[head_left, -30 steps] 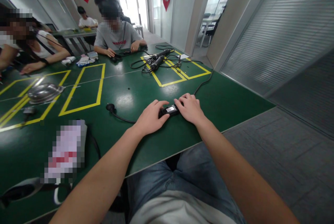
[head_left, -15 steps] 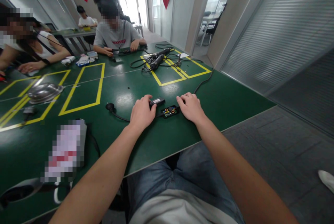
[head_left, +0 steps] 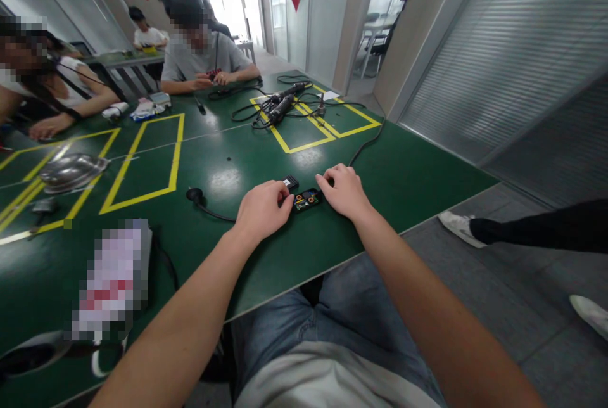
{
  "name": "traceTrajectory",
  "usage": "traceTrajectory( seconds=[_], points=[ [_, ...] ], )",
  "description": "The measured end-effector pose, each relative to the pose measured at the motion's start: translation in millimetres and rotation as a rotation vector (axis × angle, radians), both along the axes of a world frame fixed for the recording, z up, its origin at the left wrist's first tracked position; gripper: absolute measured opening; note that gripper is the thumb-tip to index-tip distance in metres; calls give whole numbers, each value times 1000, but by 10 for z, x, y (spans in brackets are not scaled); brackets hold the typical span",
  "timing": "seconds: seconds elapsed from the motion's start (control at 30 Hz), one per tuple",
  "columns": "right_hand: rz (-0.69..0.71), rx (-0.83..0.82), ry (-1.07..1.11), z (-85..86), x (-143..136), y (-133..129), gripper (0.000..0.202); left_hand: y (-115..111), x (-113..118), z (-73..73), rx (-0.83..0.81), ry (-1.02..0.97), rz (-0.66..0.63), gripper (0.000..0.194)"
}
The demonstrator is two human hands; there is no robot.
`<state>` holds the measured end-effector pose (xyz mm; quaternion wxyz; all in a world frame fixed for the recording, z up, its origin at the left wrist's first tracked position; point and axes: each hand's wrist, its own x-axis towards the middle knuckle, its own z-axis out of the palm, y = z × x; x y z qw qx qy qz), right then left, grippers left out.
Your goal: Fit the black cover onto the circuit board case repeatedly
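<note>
A small open black case with a circuit board (head_left: 308, 200) lies on the green table between my hands. Round orange-ringed parts show on the board. My left hand (head_left: 265, 206) is closed at the case's left end, thumb and fingers pressed together there. Behind its fingertips lies a black cover with a white label (head_left: 291, 181), partly hidden. My right hand (head_left: 344, 190) rests at the case's right end, its fingers curled where a cable joins it. From under my left hand a black cord runs to a plug (head_left: 194, 195).
Black corded tools (head_left: 281, 109) lie inside yellow tape outlines at the back. At left are a shiny metal dish (head_left: 73, 172) and a blurred-out pale object (head_left: 111, 275). Co-workers sit across the table (head_left: 403, 173); a person's leg (head_left: 536, 227) shows at right.
My left hand has moved from the labelled cover to the case's left end. The co-worker opposite has raised their hands together. A leg has come into view at right.
</note>
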<state>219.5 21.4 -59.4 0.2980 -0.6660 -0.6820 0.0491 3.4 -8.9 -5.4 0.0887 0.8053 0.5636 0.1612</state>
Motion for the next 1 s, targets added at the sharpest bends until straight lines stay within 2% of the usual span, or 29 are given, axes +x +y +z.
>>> traceTrajectory(
  seconds=[0.23, 0.47, 1.0],
  points=[
    [16, -18, -61, 44, -38, -56, 36, -43, -10, 40, -63, 93, -70, 18],
    [33, -43, -93, 84, -49, -84, 43, -52, 5, 53, -99, 190, -50, 21],
    [14, -58, -51, 67, 18, -54, 46, -61, 1, 79, -102, 113, -41, 15]
  ],
)
